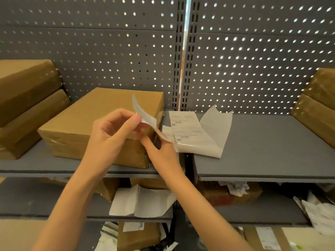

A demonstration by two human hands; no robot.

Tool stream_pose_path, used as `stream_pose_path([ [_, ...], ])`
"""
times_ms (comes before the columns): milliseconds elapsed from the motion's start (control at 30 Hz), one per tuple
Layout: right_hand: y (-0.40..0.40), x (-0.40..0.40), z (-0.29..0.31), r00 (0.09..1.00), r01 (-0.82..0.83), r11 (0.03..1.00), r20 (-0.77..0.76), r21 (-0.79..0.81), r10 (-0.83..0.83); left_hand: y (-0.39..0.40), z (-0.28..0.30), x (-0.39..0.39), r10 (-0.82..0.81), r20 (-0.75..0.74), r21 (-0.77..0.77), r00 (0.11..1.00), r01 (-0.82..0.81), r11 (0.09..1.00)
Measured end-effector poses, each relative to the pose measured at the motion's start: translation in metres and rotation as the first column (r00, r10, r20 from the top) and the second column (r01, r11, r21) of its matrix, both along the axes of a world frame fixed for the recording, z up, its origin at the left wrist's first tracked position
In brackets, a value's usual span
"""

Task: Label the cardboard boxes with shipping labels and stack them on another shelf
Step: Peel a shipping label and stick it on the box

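Cardboard, brown and taped smooth, makes up the box (101, 124) that sits on the grey metal shelf (262, 142), near its front edge and left of the upright gap. Two more boxes (27, 98) are stacked at the shelf's left end, cut off by the frame, and another stack (319, 107) is cut off at the right end. A fan-fold pile of labels (192, 134) lies flat just right of the box, with a translucent, curled sheet of backing paper (215, 124) standing up from it. Print on the labels is too small to read. Perforated grey panels form the back wall.

Left hand (110, 134) hovers over the box's front right corner, thumb and forefinger pinching a thin, curved strip (143, 115) of pale paper. Right hand (161, 149) is just below it, fingers pinched on the strip's lower end; its fingertips are blurred and partly hidden. Whether the strip is label or backing cannot be told.

Lower shelves hold crumpled papers and more boxes, partly hidden.
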State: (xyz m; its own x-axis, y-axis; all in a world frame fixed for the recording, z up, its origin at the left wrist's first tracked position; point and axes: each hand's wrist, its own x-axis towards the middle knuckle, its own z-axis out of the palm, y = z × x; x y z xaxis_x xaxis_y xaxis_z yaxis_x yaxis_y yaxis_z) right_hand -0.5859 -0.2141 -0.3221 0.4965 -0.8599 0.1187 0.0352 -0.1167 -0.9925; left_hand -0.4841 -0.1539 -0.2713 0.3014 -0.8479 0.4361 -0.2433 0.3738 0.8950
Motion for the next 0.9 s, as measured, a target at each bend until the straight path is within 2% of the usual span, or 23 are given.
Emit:
stream_pose_path([
  [133, 0.011, 0.021, -0.001, 0.984, 0.147, 0.988, 0.092, 0.046, -0.151, 0.002, 0.001, 0.016, -0.091, 0.01, 0.01, 0.996, 0.091, 0.996],
  [300, 0.016, 0.032, -0.001, 0.966, 0.231, 0.967, 0.091, 0.105, -0.241, 0.007, 0.014, 0.035, -0.203, -0.038, -0.07, 0.979, 0.2, 0.977],
  [367, 0.017, 0.034, -0.001, 0.955, 0.286, 0.954, 0.055, 0.088, -0.291, 0.012, 0.018, 0.04, -0.232, -0.041, -0.083, 0.972, 0.228, 0.97],
  [467, 0.02, 0.033, 0.0, 0.912, 0.405, 0.915, 0.079, 0.003, -0.403, 0.023, 0.023, 0.047, -0.238, -0.046, -0.108, 0.97, 0.232, 0.967],
  [533, 0.023, 0.028, 0.008, 0.867, 0.489, 0.872, 0.096, 0.033, -0.489, 0.03, 0.027, 0.051, -0.235, -0.051, -0.136, 0.971, 0.227, 0.964],
  [600, 0.025, 0.023, 0.024, 0.875, 0.441, 0.88, 0.136, 0.176, -0.465, 0.037, 0.031, 0.054, -0.227, -0.065, -0.161, 0.972, 0.215, 0.963],
  [667, 0.026, 0.019, 0.043, 0.906, 0.274, 0.912, 0.235, 0.305, -0.351, 0.043, 0.034, 0.058, -0.22, -0.075, -0.172, 0.973, 0.204, 0.964],
  [733, 0.028, 0.017, 0.057, 0.917, 0.168, 0.94, 0.302, 0.298, -0.26, 0.048, 0.036, 0.061, -0.209, -0.072, -0.177, 0.975, 0.193, 0.965],
  [900, 0.027, 0.022, 0.081, 0.952, 0.129, 0.98, 0.257, 0.149, -0.164, 0.048, 0.032, 0.071, -0.191, -0.065, -0.176, 0.979, 0.177, 0.968],
])
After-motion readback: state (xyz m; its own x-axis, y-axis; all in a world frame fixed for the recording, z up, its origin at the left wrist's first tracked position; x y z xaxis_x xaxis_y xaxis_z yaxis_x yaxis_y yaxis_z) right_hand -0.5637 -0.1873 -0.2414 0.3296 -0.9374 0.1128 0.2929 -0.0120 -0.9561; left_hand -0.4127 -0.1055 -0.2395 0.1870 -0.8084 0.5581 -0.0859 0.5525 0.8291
